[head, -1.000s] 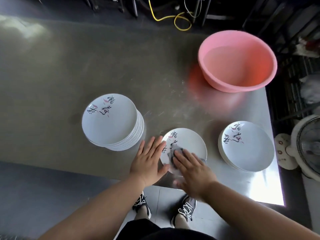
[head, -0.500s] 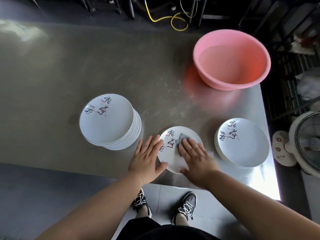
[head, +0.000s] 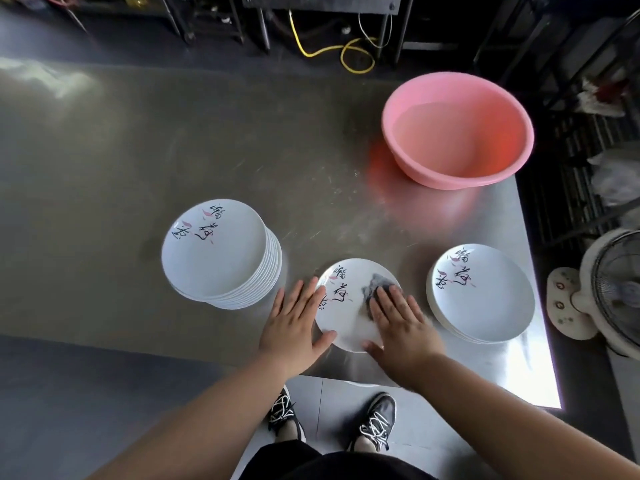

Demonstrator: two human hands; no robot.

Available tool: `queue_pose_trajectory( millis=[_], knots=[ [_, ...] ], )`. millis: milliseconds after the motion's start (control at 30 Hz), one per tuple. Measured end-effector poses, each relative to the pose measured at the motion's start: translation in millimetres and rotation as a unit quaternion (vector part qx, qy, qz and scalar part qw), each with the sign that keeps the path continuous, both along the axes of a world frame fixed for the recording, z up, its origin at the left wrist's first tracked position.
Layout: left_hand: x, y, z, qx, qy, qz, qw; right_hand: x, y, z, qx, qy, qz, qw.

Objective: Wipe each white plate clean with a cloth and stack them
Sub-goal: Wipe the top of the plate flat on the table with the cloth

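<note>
The grey cloth point(head: 375, 289) has slid rightward across the printed white plate point(head: 343, 317).

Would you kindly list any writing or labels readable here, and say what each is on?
Left stack's top plate: black brush calligraphy with pink leaf marks, too stylised to read.
Middle plate: same calligraphy, unreadable.
Right stack's top plate: same calligraphy, unreadable.
Fan base: small round button marks, too small to read.
</note>
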State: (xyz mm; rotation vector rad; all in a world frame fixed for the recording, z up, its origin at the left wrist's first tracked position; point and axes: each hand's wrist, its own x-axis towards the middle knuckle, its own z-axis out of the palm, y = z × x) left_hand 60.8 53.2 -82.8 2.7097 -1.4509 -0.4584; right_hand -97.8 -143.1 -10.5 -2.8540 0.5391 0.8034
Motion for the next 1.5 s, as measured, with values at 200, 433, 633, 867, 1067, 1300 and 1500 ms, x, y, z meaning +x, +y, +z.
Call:
queue_pose_trajectory(
  millis=[200, 433, 633, 867, 1067, 1300, 1500],
  knots=[
    [0.9, -1.8, 5.0, 0.004, 0.012, -0.010, 1.000, -42.4, 25.3, 11.0, 0.035, -0.051, 0.096, 0.993],
    [14.5, -4.4, 10.6, 0.000, 0.003, -0.049, 0.999, 36.0, -47.5, -13.6, -0.025, -0.025, 0.099, 0.995],
    [22.6, -1.1, 11.3, 0.025, -0.020, -0.075, 0.997, 41.0, -50.5, -12.4, 0.002, -0.002, 0.121, 0.993],
    [22.7, -1.8, 13.2, 0.035, 0.009, -0.065, 0.997, 27.5, -32.6, -9.3, -0.023, -0.021, 0.052, 0.998],
    [18.5, 0.4, 12.0, 0.012, -0.014, -0.053, 0.998, 41.3, -40.4, -12.7, 0.009, -0.032, 0.064, 0.997],
    [4.7, 2.3, 7.5, -0.067, -0.045, -0.036, 0.996, -22.1, -1.7, -7.9, 0.010, -0.023, -0.064, 0.998],
    [-6.2, 1.6, 10.3, -0.065, -0.042, 0.013, 0.997, 19.8, -38.8, -8.9, 0.086, -0.081, -0.032, 0.993]
  ],
)
